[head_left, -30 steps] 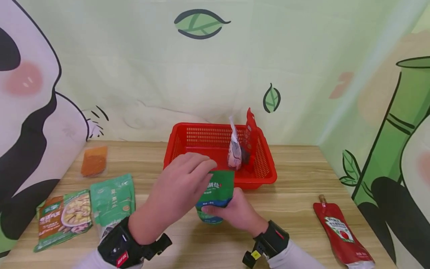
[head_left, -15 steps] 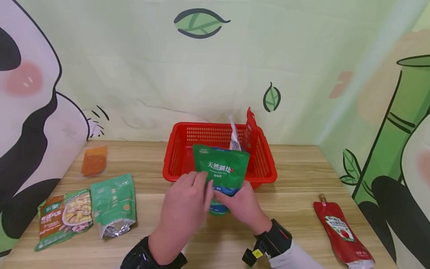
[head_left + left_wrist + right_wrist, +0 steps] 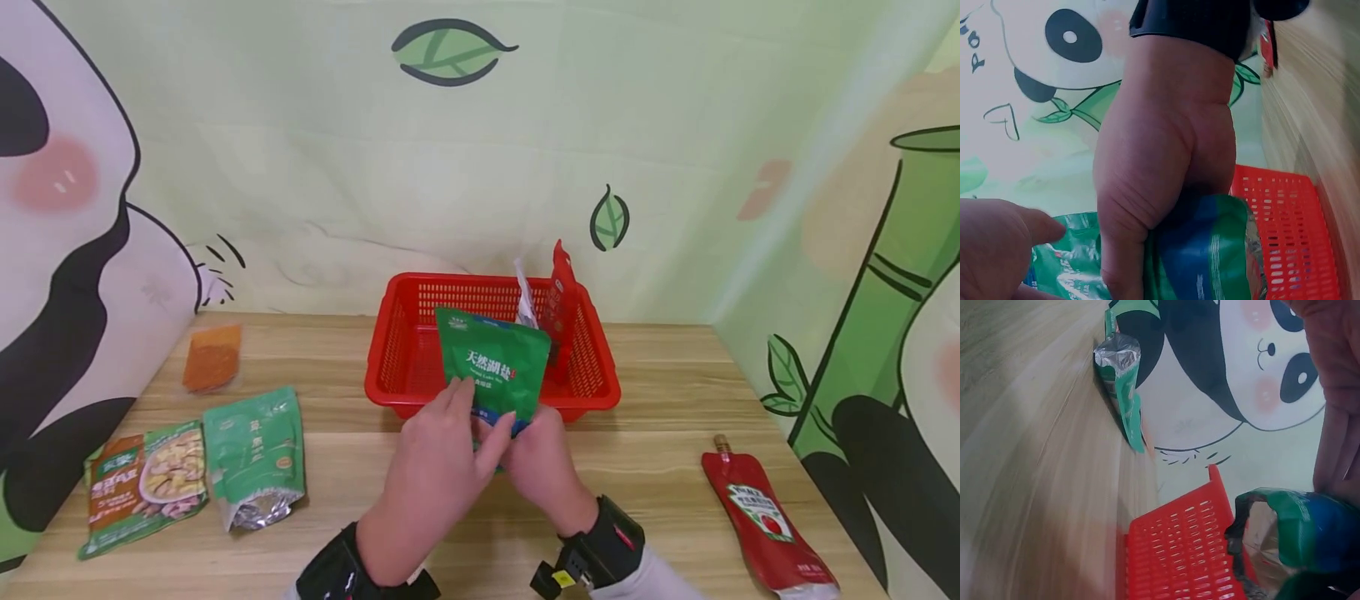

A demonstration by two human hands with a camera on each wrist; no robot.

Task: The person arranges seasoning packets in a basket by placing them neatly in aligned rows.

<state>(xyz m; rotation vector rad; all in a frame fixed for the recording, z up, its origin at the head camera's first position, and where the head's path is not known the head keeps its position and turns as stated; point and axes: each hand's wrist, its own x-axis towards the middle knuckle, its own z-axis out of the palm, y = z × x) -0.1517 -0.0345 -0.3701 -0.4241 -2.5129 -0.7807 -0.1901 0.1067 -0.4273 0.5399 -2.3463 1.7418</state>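
A green and blue salt pouch [image 3: 498,346] stands tilted in front of the red basket, covering part of its front rim. My left hand [image 3: 435,467] holds its lower left part, fingers across the printed front and thumb pointing toward the right hand. Lower on the right side, my right hand [image 3: 547,467] grips the pouch with the back of the hand showing. In the left wrist view the pouch [image 3: 1204,250] bulges beside the left hand [image 3: 1154,150]. Its silvery bottom edge faces the basket in the right wrist view. The hands hide most of the pouch's lower part.
The red basket [image 3: 386,358] holds a white packet [image 3: 525,296] and a red packet [image 3: 558,304] upright at its right. An orange packet [image 3: 212,358], a green pouch [image 3: 255,454] and a food packet [image 3: 146,487] lie left. A ketchup pouch [image 3: 765,521] lies right.
The salt pouch has risen toward the basket and now leans. My left hand has come down from over its top to its lower front. My right hand has turned, hiding its thumb.
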